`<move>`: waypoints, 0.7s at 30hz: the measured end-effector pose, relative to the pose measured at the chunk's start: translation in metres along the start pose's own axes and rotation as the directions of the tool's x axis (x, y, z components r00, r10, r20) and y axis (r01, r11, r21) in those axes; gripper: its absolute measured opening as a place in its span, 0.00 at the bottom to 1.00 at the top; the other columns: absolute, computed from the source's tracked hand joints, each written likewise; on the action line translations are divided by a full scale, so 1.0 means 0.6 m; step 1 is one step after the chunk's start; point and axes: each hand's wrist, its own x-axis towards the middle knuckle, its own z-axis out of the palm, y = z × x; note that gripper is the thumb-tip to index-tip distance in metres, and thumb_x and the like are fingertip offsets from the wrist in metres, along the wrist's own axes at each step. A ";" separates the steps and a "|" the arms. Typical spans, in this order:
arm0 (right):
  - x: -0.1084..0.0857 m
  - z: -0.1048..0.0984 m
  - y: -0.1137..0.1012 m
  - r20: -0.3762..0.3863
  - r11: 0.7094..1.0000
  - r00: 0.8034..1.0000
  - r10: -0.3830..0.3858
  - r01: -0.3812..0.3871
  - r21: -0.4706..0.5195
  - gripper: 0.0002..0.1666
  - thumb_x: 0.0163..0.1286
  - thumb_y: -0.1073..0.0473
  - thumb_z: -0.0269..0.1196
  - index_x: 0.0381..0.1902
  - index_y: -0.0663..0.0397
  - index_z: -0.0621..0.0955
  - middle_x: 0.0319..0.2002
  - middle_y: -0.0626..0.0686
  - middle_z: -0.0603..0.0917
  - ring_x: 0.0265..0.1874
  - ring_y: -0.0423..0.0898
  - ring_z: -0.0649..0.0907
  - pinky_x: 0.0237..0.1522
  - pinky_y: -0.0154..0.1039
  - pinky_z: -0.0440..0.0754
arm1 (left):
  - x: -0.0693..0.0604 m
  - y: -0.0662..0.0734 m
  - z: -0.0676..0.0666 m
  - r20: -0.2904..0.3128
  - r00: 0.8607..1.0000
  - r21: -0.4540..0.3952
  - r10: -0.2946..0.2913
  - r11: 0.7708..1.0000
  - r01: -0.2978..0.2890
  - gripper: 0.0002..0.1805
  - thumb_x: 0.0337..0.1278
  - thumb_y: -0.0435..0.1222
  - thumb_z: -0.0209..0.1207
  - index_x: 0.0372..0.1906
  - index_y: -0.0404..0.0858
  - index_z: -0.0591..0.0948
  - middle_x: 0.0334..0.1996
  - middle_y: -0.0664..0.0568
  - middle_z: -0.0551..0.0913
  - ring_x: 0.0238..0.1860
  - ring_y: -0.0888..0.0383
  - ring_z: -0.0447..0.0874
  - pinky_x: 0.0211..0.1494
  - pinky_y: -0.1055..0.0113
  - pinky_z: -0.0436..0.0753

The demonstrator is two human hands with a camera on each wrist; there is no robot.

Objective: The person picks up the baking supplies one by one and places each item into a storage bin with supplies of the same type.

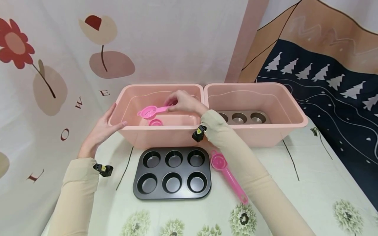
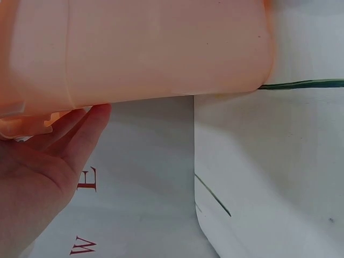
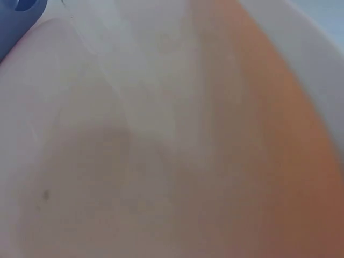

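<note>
Pale printed backdrop [image 1: 183,39] behind, navy tree-patterned cloth [image 1: 313,82] at the right, light floral cloth [image 1: 307,193] underneath. At the right hand [image 1: 186,102], a pinch on the handle of a pink scoop [image 1: 148,112], within the left tub [image 1: 159,137], bowl toward the left and apparently lifted off the floor. At the left hand [image 1: 101,128], thumb and fingers spread against the same tub's left front corner, no pinch visible; in the left wrist view, fingertips up against the outer wall. Below the held scoop, a small round pink piece [image 1: 155,122] on the tub floor, too partly shown to name. Just in front, a dark six-cup pan [image 1: 172,171], with a second pink scoop [image 1: 231,180] lying at a slant beside it. Farther right, next to the left tub, the right tub [image 1: 265,135], with a brownish cupped pan [image 1: 248,120] inside. In the right wrist view, mostly blurred wall and a bluish holed end [image 3: 33,21], impossible to identify. Judging by looks, light, stiff plastic for the held scoop, smooth enough to twist between fingers, hardly fragile; best taken mid-handle, clear of the bowl. Probably light and slightly flexible for the tub; best steadied by the rim. No brand or label legible; only red printed letters on the backdrop, apparently L, O, W, E.
</note>
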 end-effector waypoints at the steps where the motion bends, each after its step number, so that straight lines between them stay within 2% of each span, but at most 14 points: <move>1: 0.000 0.002 0.000 -0.001 1.000 1.000 0.000 0.000 -0.003 0.13 0.61 0.66 0.69 0.45 0.64 0.85 0.40 0.55 0.86 0.39 0.45 0.83 0.44 0.32 0.79 | 0.000 0.000 0.000 -0.001 1.000 0.002 0.000 1.000 0.000 0.52 0.60 0.42 0.62 0.78 0.48 0.40 0.75 0.38 0.44 0.71 0.35 0.47 0.67 0.35 0.48; 13: -0.004 0.026 -0.002 -0.004 0.999 1.000 -0.009 0.009 -0.043 0.13 0.60 0.62 0.71 0.43 0.60 0.86 0.37 0.51 0.86 0.35 0.42 0.82 0.41 0.31 0.78 | -0.001 -0.003 0.000 -0.005 1.000 -0.003 -0.003 1.000 0.003 0.52 0.60 0.43 0.62 0.78 0.48 0.40 0.75 0.38 0.45 0.71 0.35 0.47 0.67 0.35 0.48; 21: -0.003 0.047 0.005 0.086 0.990 0.996 -0.002 0.014 -0.140 0.12 0.60 0.61 0.71 0.41 0.60 0.87 0.36 0.52 0.87 0.37 0.42 0.83 0.42 0.29 0.78 | -0.001 0.000 0.003 -0.009 1.000 0.000 -0.010 1.000 0.010 0.52 0.60 0.43 0.62 0.78 0.50 0.40 0.75 0.39 0.44 0.71 0.35 0.47 0.67 0.34 0.47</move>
